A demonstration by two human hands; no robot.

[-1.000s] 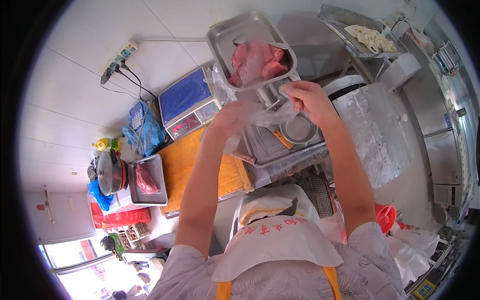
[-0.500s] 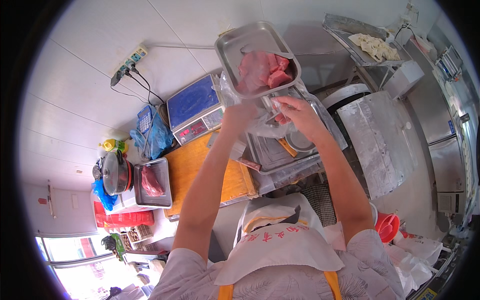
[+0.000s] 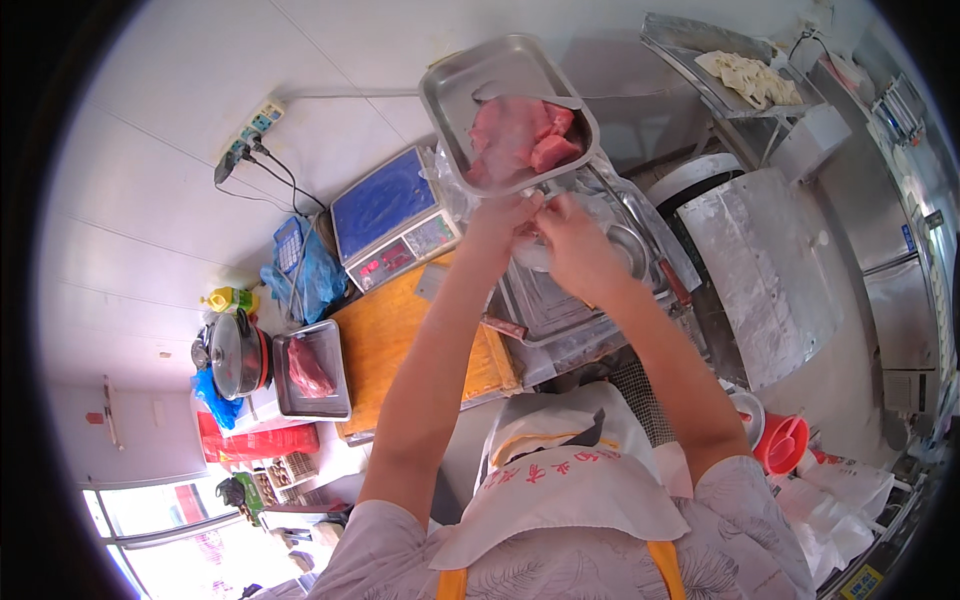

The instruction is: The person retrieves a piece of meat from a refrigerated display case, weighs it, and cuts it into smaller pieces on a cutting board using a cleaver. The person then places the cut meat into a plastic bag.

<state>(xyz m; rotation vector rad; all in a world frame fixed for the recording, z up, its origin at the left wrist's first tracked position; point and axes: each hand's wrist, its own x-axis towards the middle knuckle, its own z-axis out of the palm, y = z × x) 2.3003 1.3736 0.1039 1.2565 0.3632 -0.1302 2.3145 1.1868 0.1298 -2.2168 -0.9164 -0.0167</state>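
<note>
My left hand [image 3: 503,232] and my right hand [image 3: 574,238] meet fingertip to fingertip, both closed on a clear plastic bag [image 3: 532,256]. The bag hangs partly hidden beneath them, so what it holds cannot be made out. Just beyond my fingers, a steel tray [image 3: 508,62] carries several pieces of raw red meat [image 3: 512,132], with a curved metal blade or strip lying along their far side. Below my hands is a second steel tray [image 3: 556,318]. A wooden-handled knife [image 3: 503,326] rests at its near left corner, and a round metal dish [image 3: 630,246] is by my right wrist.
Left of my forearm are a wooden board [image 3: 390,350], a blue-topped scale [image 3: 385,208] and a small tray [image 3: 341,385] with a slab of meat [image 3: 308,367]. A lidded pot [image 3: 238,355] stands farther left. Right are a metal-covered surface [image 3: 765,275] and a red bucket [image 3: 782,443].
My hands were apart, with the bag stretched between them and a meat piece near my right fingers. My right hand has moved left and they now meet. The view has shifted slightly.
</note>
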